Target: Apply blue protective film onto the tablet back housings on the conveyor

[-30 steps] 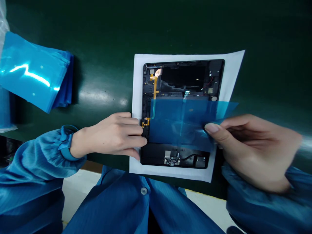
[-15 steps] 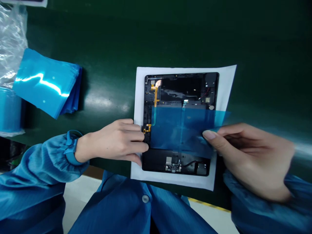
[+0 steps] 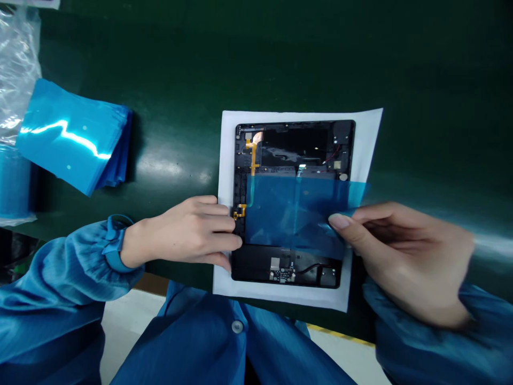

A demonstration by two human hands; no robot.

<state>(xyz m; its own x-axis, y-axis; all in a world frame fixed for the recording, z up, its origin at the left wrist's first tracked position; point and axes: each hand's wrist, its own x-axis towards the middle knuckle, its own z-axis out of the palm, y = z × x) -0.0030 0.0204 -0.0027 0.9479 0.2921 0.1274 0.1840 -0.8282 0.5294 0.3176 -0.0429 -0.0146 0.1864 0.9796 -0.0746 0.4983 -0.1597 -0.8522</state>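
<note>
One blue film (image 3: 276, 214) spans the tablet (image 3: 256, 262) on white paper (image 3: 364, 141), pinched thumb-to-finger by the right hand (image 3: 409, 262) and best kept level, while the left hand (image 3: 192, 230), thumb apart from fingers, seemingly steadies the tablet's edge.

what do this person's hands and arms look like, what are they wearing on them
The left hand and right hand are bare, with no gloves or rings showing. Both arms wear loose blue sleeves; the left sleeve gathers at the cuff, beside a blue band around the wrist. The right sleeve looks blurred.
</note>
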